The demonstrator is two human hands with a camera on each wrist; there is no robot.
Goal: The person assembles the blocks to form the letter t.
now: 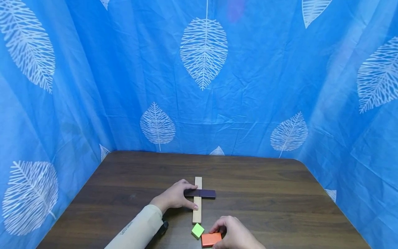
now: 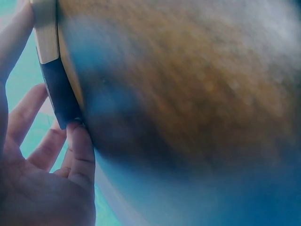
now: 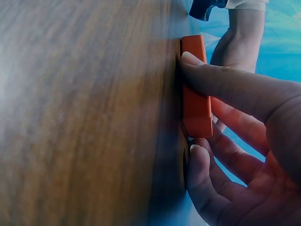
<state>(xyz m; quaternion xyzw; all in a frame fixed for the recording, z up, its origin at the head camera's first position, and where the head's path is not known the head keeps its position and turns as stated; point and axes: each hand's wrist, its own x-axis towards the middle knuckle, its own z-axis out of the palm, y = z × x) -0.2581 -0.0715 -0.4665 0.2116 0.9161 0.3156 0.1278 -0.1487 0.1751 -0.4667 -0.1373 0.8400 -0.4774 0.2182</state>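
Observation:
Two dark purple blocks (image 1: 207, 194) lie end to end across the table, with a pale wooden strip above them (image 1: 198, 181) and another below (image 1: 197, 215), forming a cross. My left hand (image 1: 174, 196) arches around the cross's left arm. Its thumb touches the lower pale strip, and its index finger rests near the upper one. In the left wrist view, a fingertip touches the end of a dark block (image 2: 59, 89). My right hand (image 1: 236, 235) pinches an orange block (image 1: 209, 239) between thumb and fingers, close to the table. Just beside it lies a green block (image 1: 197, 231), turned diagonally.
The brown wooden table (image 1: 264, 193) extends to both sides of the blocks and behind them. A blue curtain (image 1: 242, 97) with white leaf prints surrounds its back and sides. The left forearm, in a pale sleeve (image 1: 136, 228), reaches in from the front left.

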